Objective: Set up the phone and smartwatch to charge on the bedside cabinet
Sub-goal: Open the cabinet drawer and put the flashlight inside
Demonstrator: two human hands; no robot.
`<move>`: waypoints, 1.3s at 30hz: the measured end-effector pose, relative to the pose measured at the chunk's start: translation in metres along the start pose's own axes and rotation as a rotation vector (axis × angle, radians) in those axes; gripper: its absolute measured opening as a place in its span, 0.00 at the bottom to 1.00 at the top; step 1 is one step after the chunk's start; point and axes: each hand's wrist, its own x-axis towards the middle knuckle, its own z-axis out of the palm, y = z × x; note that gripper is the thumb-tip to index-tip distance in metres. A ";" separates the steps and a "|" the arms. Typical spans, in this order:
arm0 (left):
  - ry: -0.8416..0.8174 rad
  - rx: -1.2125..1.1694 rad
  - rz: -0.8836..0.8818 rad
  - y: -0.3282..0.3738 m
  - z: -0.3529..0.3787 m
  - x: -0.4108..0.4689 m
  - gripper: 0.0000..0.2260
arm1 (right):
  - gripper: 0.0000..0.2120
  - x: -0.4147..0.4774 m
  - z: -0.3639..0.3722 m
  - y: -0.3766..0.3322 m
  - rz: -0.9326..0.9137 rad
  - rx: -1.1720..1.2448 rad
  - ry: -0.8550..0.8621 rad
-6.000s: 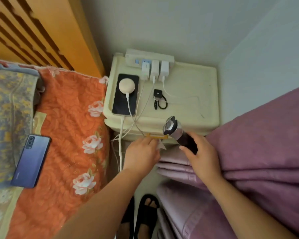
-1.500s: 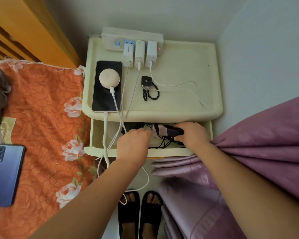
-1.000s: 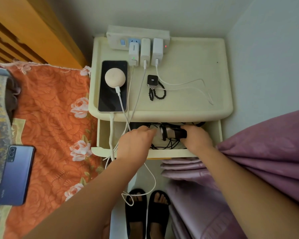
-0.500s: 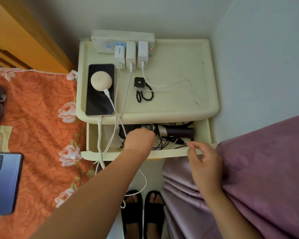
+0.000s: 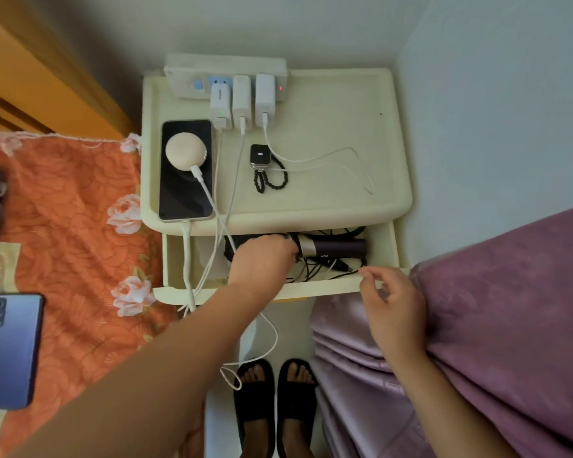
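- left hand: fingers hidden inside drawer, against shaver; hold cannot be told.
- right hand: fingers slack, empty, at the drawer's front rim, four o'clock.
- phone, nine o'clock on cabinet; smartwatch, centre; both cabled.
- advice: lift dangling cables clear before shutting the drawer, lest they tug the phone.

Two phones, one smartwatch, three plug adapters

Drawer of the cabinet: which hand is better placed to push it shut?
Probably the right hand: it hovers empty at the drawer front, outside it. The left hand is inside the drawer, beside the dark cylinder.
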 end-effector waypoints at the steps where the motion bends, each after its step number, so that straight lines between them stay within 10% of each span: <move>1: 0.078 -0.158 -0.033 0.004 -0.003 -0.012 0.13 | 0.10 -0.001 0.000 -0.001 0.010 0.015 -0.020; 8: -0.001 -1.247 -0.706 0.029 0.024 -0.075 0.09 | 0.10 -0.009 0.014 -0.013 0.561 0.101 -0.409; 16: 0.049 -1.940 -1.218 0.023 0.033 -0.064 0.05 | 0.11 -0.011 0.035 -0.044 1.114 0.767 -0.318; 22: 0.371 -2.102 -1.257 0.027 0.044 -0.063 0.28 | 0.18 -0.012 0.056 -0.034 1.181 1.165 -0.170; 39: 0.565 -2.294 -1.222 0.019 0.011 -0.045 0.27 | 0.18 0.017 0.079 -0.039 1.065 1.280 -0.038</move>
